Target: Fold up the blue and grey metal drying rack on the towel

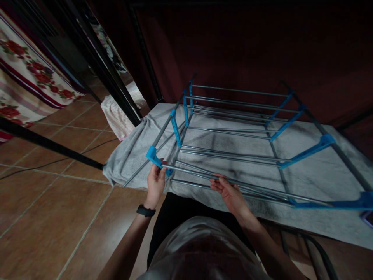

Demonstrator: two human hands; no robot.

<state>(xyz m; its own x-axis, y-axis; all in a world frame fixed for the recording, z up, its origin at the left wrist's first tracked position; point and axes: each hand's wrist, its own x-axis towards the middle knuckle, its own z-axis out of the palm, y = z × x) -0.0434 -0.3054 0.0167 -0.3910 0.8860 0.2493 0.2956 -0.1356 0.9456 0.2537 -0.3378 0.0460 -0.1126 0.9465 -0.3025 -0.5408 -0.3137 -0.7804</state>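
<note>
A rack frame of grey metal tubes and blue plastic connectors lies on a grey cloth. My left hand (156,179), with a dark band on its wrist, is closed at the front left blue connector (153,154), where a metal tube (189,172) meets it. Its fingertips pinch the joint, and whether the tube's end sits inside the connector I cannot tell. Further right, my right hand (227,191) holds the same tube between thumb and fingers. The tube slants toward the front right blue connector (335,203). Other crossbars (233,155) span the frame behind it.
The grey cloth (303,149) covers a low surface against a dark red panel (233,46). Dark metal posts (101,66) stand at left, with a flowered curtain (37,74) beyond. A thin cable (58,161) crosses the tiled floor (84,194). A purple-edged object (367,218) lies at the right edge.
</note>
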